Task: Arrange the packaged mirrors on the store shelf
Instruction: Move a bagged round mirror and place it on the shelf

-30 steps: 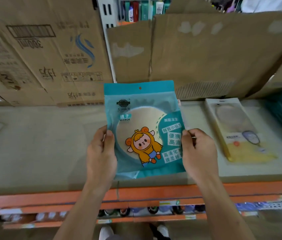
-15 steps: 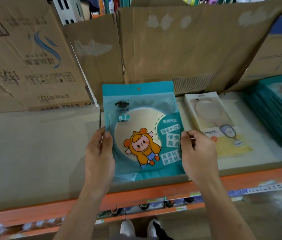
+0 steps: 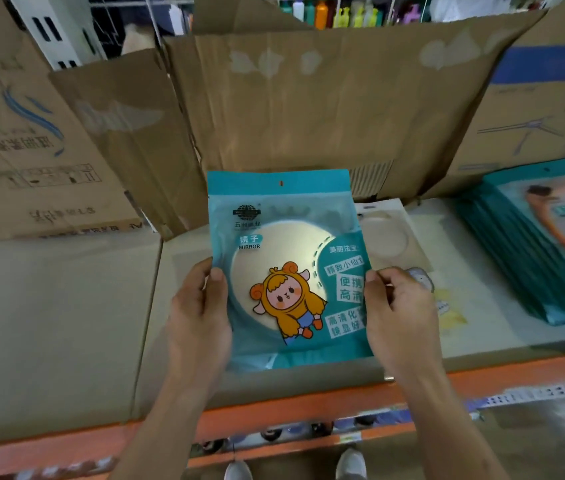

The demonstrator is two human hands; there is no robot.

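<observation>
Teal and glossy, one packaged mirror (image 3: 288, 268) with a cartoon figure in a yellow hood is held face-up above the front of the shelf board (image 3: 66, 323), between two hands. The left hand (image 3: 201, 313) pinches its left edge with the thumb on the front, and the right hand (image 3: 400, 317) pinches its right edge the same way. One cream-coloured mirror pack (image 3: 392, 237) lies flat on the board just behind the right hand, partly covered by the teal packet. One stack of teal packs (image 3: 530, 258) lies further right; how many it holds cannot be told. Three cardboard cartons line the back: a printed one (image 3: 31, 140), a plain opened one (image 3: 309, 109) and a blue-banded one (image 3: 537, 109). Below the orange shelf rail (image 3: 274, 417), two shoes (image 3: 352, 462) show. Half a second ago the teal packet sat just left of the cream pack without covering it; the two pinches are unchanged.
</observation>
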